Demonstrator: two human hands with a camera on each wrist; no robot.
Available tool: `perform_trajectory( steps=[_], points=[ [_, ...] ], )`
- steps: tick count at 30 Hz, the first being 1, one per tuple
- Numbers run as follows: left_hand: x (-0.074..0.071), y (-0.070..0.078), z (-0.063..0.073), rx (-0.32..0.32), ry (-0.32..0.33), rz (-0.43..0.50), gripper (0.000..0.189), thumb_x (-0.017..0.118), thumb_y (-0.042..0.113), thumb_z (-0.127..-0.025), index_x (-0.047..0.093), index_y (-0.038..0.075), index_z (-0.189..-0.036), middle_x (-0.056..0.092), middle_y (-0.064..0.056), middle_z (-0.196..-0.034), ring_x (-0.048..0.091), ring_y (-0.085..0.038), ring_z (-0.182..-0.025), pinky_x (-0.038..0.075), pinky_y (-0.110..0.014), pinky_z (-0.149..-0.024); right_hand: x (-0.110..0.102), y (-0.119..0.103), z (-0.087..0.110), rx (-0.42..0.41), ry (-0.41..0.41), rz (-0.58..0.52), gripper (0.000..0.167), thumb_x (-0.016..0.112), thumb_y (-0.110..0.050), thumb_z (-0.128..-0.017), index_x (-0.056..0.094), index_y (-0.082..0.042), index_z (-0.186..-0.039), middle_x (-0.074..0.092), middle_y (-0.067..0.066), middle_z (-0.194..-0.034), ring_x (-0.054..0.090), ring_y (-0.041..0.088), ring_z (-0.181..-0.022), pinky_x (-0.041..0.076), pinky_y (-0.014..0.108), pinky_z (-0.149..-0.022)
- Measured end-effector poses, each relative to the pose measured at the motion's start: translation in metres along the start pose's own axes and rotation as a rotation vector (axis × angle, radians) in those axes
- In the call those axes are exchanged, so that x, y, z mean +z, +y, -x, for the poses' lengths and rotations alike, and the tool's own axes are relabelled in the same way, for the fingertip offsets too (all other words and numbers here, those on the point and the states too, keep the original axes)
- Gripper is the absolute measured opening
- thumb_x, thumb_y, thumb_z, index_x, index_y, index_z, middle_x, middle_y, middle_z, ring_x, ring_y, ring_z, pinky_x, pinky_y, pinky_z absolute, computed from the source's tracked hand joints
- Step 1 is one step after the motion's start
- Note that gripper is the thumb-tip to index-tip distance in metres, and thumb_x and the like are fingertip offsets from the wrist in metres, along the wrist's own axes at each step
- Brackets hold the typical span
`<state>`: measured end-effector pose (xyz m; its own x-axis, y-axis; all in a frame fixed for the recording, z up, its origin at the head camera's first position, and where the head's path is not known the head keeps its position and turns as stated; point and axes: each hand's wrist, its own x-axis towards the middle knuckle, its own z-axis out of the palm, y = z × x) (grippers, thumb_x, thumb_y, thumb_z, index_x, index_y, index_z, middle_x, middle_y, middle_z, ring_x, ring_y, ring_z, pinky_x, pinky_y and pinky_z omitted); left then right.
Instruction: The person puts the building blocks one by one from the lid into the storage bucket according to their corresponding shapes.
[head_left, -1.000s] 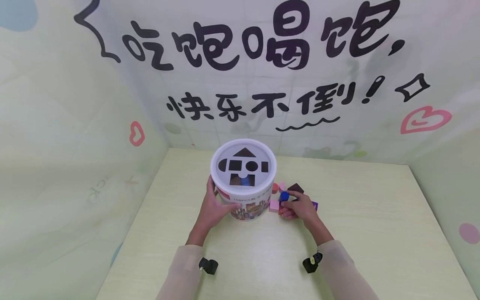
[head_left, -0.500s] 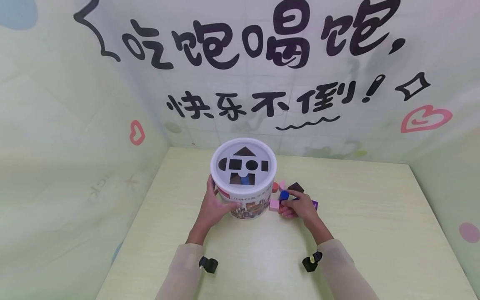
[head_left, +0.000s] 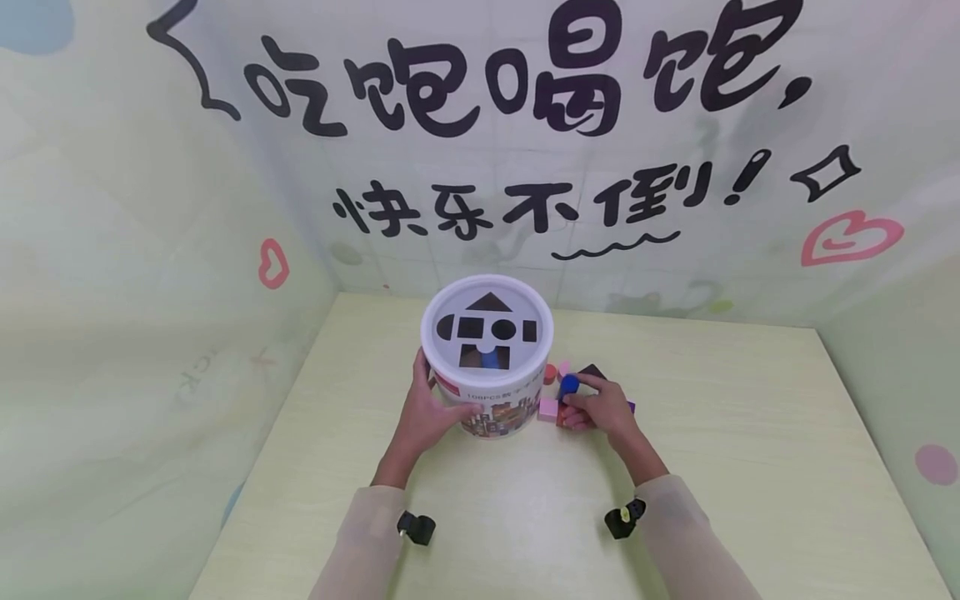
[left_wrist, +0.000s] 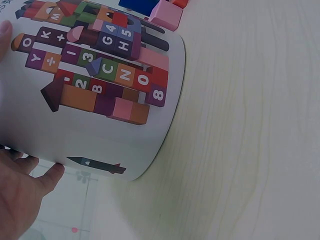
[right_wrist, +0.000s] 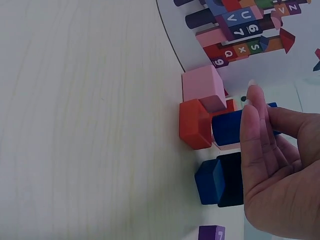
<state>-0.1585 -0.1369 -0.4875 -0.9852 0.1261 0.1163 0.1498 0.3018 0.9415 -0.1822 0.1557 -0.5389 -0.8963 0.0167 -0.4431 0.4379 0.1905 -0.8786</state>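
Note:
A white bucket [head_left: 501, 408] with pictures of blocks printed on its side stands upright on the table. Its lid [head_left: 450, 367] has several cut-out shapes, and something blue shows through the lowest opening. My left hand [head_left: 429, 415] grips the bucket's left side, thumb across the front. To the right of the bucket, my right hand [head_left: 606, 408] pinches a blue cylinder block [head_left: 567, 388] between thumb and fingers. In the right wrist view this cylinder is held above a red-orange block [right_wrist: 195, 124] and a pink block [right_wrist: 204, 89]. Dark blue blocks [right_wrist: 212, 181] lie beneath the hand.
A dark triangular block [head_left: 592, 372], an orange-red round block [head_left: 551, 373] and a purple block [right_wrist: 211, 233] lie around the right hand. The pale table [head_left: 495, 517] reaches to a printed cloth wall [head_left: 480, 167] behind.
The right hand has lifted the blue cylinder slightly, and the cylinder now leans a little. My left hand keeps its place on the bucket.

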Motion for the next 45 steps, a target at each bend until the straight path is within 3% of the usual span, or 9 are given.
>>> perform_trajectory(
  steps=[17,28,45],
  points=[
    [0.0,-0.002,0.0,0.0,0.002,0.004,0.122,0.091,0.019,-0.067,0.007,0.015,-0.155,0.03,-0.009,-0.156,0.024,-0.027,-0.146,0.027,-0.051,-0.117,-0.005,-0.027,0.015,-0.107,-0.018,0.031,0.039,0.062,-0.015,-0.095,0.056,-0.008,-0.134,0.067,0.026,-0.102,0.069,0.021,-0.069,0.062,0.034,-0.067],
    [0.001,-0.001,0.0,0.003,0.001,0.007,0.123,0.091,0.018,-0.066,0.007,0.016,-0.155,0.03,-0.008,-0.156,0.024,-0.027,-0.146,0.027,-0.051,-0.117,-0.006,-0.048,0.026,-0.16,0.002,0.02,0.043,0.063,-0.014,-0.095,0.054,-0.009,-0.136,0.069,0.017,-0.088,0.071,0.022,-0.068,0.062,0.038,-0.067],
    [0.0,-0.002,-0.001,-0.008,0.008,0.011,0.122,0.091,0.019,-0.066,0.008,0.015,-0.155,0.03,-0.008,-0.156,0.025,-0.026,-0.145,0.029,-0.049,-0.117,-0.009,-0.075,0.046,-0.198,0.016,0.027,0.05,0.065,-0.02,-0.094,0.05,-0.012,-0.141,0.072,0.02,-0.096,0.072,0.021,-0.07,0.062,0.032,-0.069]
  ],
)
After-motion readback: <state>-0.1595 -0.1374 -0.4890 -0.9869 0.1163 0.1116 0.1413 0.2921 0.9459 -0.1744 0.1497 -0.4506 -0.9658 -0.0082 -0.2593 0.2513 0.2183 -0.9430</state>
